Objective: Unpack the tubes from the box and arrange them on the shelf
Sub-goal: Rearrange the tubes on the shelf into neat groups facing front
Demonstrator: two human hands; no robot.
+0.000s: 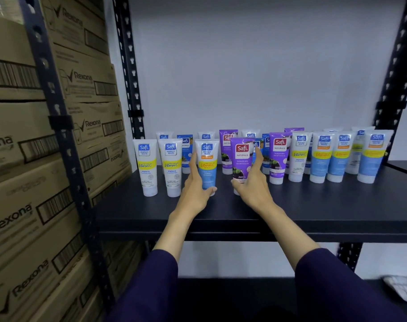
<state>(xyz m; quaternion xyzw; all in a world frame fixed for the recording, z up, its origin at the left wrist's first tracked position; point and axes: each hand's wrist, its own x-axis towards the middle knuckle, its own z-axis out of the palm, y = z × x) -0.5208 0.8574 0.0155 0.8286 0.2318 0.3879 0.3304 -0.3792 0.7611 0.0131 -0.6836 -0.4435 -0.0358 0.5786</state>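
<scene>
Several Safi tubes stand cap-down in rows on a black shelf (314, 205). My left hand (195, 189) holds a white-and-blue Vitamin C tube (207, 161) in the front row, thumb under its cap and fingers up its left side. My right hand (251, 182) grips a purple Safi Naturals tube (240, 159), fingers along its right side and thumb across its lower front. Both tubes stand upright at shelf level. Two white-and-yellow tubes (146, 166) stand to the left. No unpacking box is in view.
Stacked Rexona cartons (35, 159) fill the rack on the left behind a black perforated upright (65, 140). More tubes (337, 156) line the shelf's right side. A lower shelf (221, 287) lies beneath my arms, with a pale object (402, 287) at its right end.
</scene>
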